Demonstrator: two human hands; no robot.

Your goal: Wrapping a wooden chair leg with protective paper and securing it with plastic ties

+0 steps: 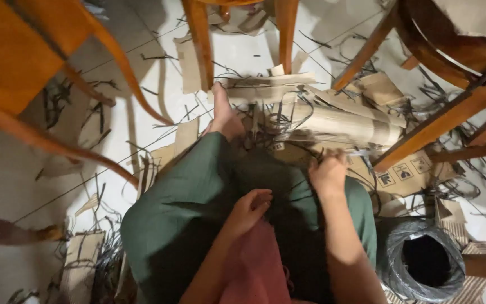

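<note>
While the cardboard stack (pixel 333 121) is braced by a foot (pixel 224 115) at 10 o'clock, its edge is gripped by the right hand (pixel 328 173); the left hand (pixel 250 209) rests loosely curled, empty.

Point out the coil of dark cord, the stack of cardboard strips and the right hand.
coil of dark cord (pixel 396 260): head view, left wall of the coil.
stack of cardboard strips (pixel 338 121): head view, top strip, mid-length.
right hand (pixel 329 173): head view, back of the hand.

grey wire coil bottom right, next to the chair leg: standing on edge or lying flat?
Lying flat. The grey wire coil shows its round dark centre hole facing straight up at the head camera, with the windings forming a ring around it on the floor.
</note>
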